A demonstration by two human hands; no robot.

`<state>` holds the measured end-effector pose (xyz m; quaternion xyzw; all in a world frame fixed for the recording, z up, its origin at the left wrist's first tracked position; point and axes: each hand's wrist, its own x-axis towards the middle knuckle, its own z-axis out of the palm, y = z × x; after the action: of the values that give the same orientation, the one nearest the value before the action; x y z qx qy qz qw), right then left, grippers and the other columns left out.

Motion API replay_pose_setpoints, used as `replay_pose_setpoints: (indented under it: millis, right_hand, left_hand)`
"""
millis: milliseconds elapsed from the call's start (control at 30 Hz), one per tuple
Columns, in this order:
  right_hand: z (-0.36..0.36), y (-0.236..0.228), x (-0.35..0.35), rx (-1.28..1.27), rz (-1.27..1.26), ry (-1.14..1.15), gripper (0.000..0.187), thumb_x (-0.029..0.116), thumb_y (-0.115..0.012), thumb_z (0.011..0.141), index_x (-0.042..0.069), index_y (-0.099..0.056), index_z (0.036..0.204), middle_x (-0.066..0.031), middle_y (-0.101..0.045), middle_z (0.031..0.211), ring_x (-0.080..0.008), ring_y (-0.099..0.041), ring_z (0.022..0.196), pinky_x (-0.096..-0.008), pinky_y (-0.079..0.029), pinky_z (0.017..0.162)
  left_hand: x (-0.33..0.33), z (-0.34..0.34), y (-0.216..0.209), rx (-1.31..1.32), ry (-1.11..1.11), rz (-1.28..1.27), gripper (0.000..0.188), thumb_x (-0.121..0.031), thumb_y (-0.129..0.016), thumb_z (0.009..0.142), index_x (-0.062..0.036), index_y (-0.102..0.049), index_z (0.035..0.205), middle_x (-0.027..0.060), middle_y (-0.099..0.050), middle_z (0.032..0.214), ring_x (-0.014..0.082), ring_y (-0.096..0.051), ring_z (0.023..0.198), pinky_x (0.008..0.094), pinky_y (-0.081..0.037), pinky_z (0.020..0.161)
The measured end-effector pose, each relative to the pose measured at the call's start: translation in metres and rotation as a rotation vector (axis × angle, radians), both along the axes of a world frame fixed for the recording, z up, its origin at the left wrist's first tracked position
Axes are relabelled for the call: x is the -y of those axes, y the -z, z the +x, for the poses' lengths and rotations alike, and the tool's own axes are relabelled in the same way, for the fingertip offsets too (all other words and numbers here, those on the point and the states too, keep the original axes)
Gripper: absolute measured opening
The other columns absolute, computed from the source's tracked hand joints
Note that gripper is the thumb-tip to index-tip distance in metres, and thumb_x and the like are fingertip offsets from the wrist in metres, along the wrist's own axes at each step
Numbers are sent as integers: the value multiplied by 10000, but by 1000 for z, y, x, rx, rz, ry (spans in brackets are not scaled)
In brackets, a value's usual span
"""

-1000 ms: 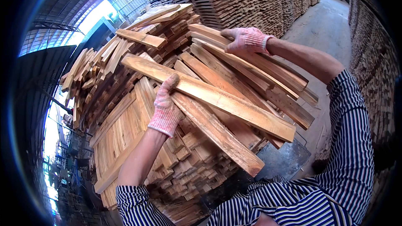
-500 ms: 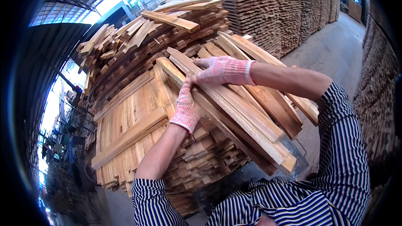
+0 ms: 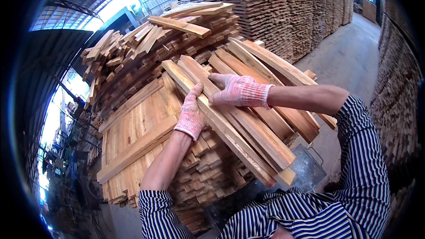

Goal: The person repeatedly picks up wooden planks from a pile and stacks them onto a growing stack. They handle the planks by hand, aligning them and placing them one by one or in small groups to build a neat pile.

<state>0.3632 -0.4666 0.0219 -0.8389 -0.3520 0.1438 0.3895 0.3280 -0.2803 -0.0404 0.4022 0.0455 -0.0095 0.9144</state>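
My left hand (image 3: 192, 114), in a pink-and-white knit glove, is closed on the left side of a long pale wooden plank (image 3: 226, 138). My right hand (image 3: 241, 90), gloved alike, has its fingers wrapped over the upper part of a second, redder plank (image 3: 261, 135) lying close beside the first. Both planks slant from the upper left down toward my body. Part of another board shows between and under their near ends. My fingertips are partly hidden by the wood.
More loose planks (image 3: 287, 115) lie to the right. Flat boards with a crosspiece (image 3: 137, 150) top the stack at left. Behind is a heaped lumber pile (image 3: 177, 40); tall lumber stacks (image 3: 305, 17) line the aisle. A metal plate with a handle (image 3: 305, 168) is near my body.
The held planks have turned and shifted, so the left one now shows a paler face. My right hand has moved slightly down and right, and its thumb is spread wider.
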Motion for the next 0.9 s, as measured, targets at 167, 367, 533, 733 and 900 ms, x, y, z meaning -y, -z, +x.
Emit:
replay_pose_setpoints:
  millis: [167, 367, 533, 733, 900]
  right_hand:
    - [66, 39, -26, 178, -23, 111, 803, 378, -698, 773, 59, -440, 1463, -228, -643, 1257, -292, -659, 1095, -354, -513, 938]
    - [94, 89, -121, 319, 6, 28, 526, 427, -532, 899, 66, -616, 1273, -216, -682, 1128, -363, -643, 1087, -426, -495, 933]
    - [102, 80, -118, 394, -77, 76, 387, 358, -488, 948, 31, -637, 1092, -253, -661, 1079, -405, -633, 1025, -504, -511, 851]
    - [100, 89, -48, 816, -425, 321, 387, 111, -675, 780, -20, -629, 1141, -219, -659, 1114, -353, -654, 1056, -458, -540, 886]
    - [97, 74, -54, 589, -637, 271, 477, 143, -795, 687, 28, -673, 1133, -184, -668, 1171, -325, -646, 1102, -452, -545, 884]
  left_hand:
    - [-14, -20, -29, -149, -300, 79, 530, -262, -749, 858, -15, -479, 1241, 212, -616, 1004, 411, -663, 896, 539, -592, 809]
    - [-59, -56, -37, -35, -299, 215, 551, -336, -777, 848, 6, -514, 1189, 187, -635, 985, 332, -680, 844, 448, -612, 696]
    - [-67, -45, -24, -113, -355, 218, 490, -338, -776, 850, 10, -560, 1120, 179, -647, 953, 328, -680, 806, 459, -602, 693]
    - [-50, -41, -26, -133, -378, 220, 499, -391, -766, 850, 39, -596, 1037, 196, -649, 895, 328, -676, 775, 447, -597, 690]
    - [-40, -47, -21, -86, -270, 234, 505, -375, -766, 850, 44, -588, 1069, 202, -651, 923, 322, -679, 785, 445, -602, 716]
